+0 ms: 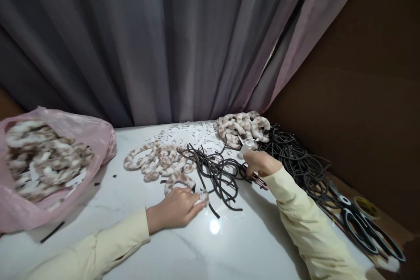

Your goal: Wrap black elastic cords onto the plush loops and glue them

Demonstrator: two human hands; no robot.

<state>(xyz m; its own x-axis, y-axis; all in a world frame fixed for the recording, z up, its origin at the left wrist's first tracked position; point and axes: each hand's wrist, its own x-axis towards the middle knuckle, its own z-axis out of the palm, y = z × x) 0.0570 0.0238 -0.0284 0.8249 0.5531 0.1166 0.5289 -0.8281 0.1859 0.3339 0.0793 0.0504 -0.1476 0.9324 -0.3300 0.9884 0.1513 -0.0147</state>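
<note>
My left hand (177, 208) is closed on a fluffy white-and-brown plush strip (179, 179), curved like an open ring, near the front of the table. Part of the strip is hidden under my fingers. My right hand (262, 162) is closed round a small white object (244, 148) whose kind I cannot make out. Below those fingers shows a pink-handled tool (260, 181), mostly hidden. Between the hands lies a loose tangle of black cords (216, 170). A heap of plush rings (164, 159) sits just beyond my left hand.
A pink plastic bag (105, 133) full of plush pieces stands at left. More plush rings (241, 124) are piled at the back, beside a large bundle of black cord (295, 157). Black-handled scissors (361, 232) and a tape roll (366, 208) lie at right. Small scraps (183, 131) litter the table.
</note>
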